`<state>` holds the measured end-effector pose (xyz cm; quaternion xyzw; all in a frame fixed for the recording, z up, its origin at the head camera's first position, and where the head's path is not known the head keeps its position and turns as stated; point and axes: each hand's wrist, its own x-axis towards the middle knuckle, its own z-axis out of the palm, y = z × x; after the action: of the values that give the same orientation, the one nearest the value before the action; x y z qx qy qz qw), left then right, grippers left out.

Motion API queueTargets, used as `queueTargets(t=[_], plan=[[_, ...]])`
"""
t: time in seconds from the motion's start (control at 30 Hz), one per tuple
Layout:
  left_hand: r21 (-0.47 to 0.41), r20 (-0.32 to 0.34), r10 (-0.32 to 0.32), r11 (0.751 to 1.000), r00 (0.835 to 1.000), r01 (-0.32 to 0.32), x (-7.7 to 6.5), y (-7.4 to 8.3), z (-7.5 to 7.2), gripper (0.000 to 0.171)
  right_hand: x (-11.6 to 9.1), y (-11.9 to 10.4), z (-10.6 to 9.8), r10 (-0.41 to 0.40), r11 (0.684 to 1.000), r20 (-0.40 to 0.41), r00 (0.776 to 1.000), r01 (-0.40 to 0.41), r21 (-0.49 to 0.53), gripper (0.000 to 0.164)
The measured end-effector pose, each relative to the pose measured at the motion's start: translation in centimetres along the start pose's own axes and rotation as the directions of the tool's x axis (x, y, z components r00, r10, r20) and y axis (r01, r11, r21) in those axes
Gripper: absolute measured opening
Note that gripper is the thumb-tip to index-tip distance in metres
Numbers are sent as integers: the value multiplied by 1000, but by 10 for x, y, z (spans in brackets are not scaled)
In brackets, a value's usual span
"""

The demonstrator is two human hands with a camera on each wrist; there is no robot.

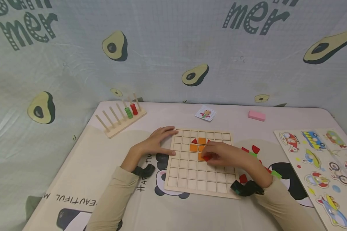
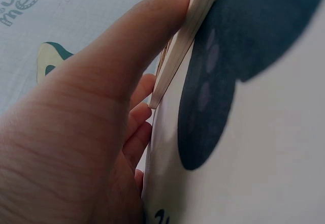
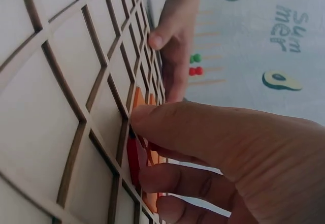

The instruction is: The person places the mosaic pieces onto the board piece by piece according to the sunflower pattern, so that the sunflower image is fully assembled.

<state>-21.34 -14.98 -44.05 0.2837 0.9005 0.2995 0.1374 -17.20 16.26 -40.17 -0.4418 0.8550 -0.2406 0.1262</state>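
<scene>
A square wooden grid board [image 1: 188,175] lies on the table. My left hand [image 1: 155,141] rests at its left edge, thumb and fingers spread, thumb touching the side of the board [image 2: 188,31]. My right hand [image 1: 225,154] is bent over the middle of the grid. Its thumb and fingertips are at a small red piece [image 3: 133,158] in a grid cell, pinching it low against the board. Orange squares [image 1: 202,141], an orange round piece [image 1: 200,148] and a red triangle [image 1: 194,141] sit in cells around it, partly hidden by the right hand.
Loose red pieces [image 1: 255,149] and green pieces [image 1: 276,174] lie right of the board, partly under the right arm. Behind stand a peg rack [image 1: 124,123] with green and red beads, a picture card [image 1: 205,113] and a pink block [image 1: 256,115]. A vehicle puzzle board [image 1: 306,173] lies far right.
</scene>
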Motion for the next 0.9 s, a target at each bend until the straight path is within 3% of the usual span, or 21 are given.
queueTargets(t=[0.47, 0.9], plan=[[-14, 8, -4, 1000, 1000, 4, -1, 2, -1, 83, 24, -17, 12, 46, 996, -49, 998, -49, -68, 17], [7, 14, 6, 1000, 1000, -6, -1, 2, -2, 83, 31, -19, 14, 53, 995, -43, 998, -56, -81, 14]])
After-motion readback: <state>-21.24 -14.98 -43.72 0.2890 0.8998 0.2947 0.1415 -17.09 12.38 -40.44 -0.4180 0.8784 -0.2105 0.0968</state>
